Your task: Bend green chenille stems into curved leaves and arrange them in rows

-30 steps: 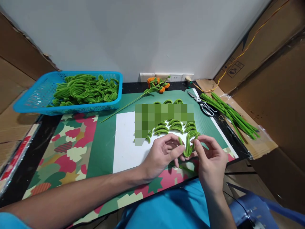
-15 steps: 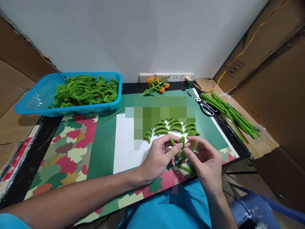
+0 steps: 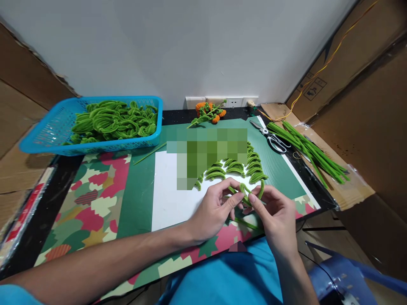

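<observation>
A fuzzy green pipe cleaner (image 3: pixel 243 187), bent into a loop with loose ends, is pinched between my two hands above the front of the table. My left hand (image 3: pixel 219 205) grips its left side with thumb and forefinger. The thumb and fingers of my right hand (image 3: pixel 276 212) close on its right side, where one end (image 3: pixel 261 189) sticks up. Beneath the hands, another green pipe cleaner (image 3: pixel 247 223) lies on the patterned sheet. Just beyond, bent green pipe-cleaner pieces (image 3: pixel 233 166) lie in rows on white paper (image 3: pixel 170 190); blurred blocks cover part of them.
A blue basket (image 3: pixel 157 123) of bent green pieces stands at the back left. An orange pipe-cleaner flower (image 3: pixel 203 111) lies by the wall sockets (image 3: pixel 234 103). At the right are scissors (image 3: pixel 276 143) and a bundle of straight green pipe cleaners (image 3: pixel 307 150).
The upright V-shaped bend between my fingers has become a wider, lower loop. My right hand has moved left, closer to my left hand, which has hardly shifted.
</observation>
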`<action>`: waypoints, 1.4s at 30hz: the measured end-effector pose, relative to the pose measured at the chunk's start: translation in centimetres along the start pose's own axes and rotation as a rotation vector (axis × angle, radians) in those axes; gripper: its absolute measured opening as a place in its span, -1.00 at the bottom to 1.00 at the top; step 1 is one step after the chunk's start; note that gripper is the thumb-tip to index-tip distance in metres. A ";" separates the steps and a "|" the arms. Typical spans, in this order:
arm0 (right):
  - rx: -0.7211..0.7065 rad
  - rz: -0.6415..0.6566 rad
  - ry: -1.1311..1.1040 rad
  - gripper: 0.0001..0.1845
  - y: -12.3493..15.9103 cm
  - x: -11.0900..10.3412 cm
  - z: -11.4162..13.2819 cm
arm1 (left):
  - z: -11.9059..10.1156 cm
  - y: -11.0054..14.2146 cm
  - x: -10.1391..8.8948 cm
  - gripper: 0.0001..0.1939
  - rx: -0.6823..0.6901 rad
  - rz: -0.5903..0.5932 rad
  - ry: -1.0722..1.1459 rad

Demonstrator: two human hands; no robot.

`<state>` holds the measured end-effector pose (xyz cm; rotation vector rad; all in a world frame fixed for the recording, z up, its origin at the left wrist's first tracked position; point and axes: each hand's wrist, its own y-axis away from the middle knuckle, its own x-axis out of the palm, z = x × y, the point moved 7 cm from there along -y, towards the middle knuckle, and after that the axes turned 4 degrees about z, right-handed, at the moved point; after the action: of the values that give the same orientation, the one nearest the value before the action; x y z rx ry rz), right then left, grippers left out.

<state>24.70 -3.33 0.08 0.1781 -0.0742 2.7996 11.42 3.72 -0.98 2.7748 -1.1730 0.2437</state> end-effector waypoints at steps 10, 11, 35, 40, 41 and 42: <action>-0.011 0.068 0.143 -0.87 0.0 -0.2 0.4 | -0.2 0.1 0.4 -0.69 -0.046 0.027 -0.039; -0.011 0.063 0.128 -0.88 0.0 -0.2 0.4 | -0.2 0.1 0.4 -0.70 -0.047 0.022 -0.033; -0.088 0.610 0.865 -0.81 1.3 0.8 1.1 | -2.7 2.9 0.7 -0.81 0.241 -0.075 -0.048; -0.273 0.516 0.902 -0.81 0.6 2.4 1.2 | -2.4 3.9 2.0 -0.92 0.314 0.047 -0.178; -0.304 0.468 0.883 -0.84 0.4 2.1 1.4 | -2.1 3.8 2.0 -0.93 0.292 0.047 -0.192; -0.330 0.407 0.855 -0.87 0.2 1.6 1.7 | -1.9 3.7 2.0 -0.91 0.268 0.039 -0.202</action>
<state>23.37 -3.08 2.00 -1.2122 -0.3911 2.9268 9.91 0.10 1.41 3.0714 -1.3307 0.1347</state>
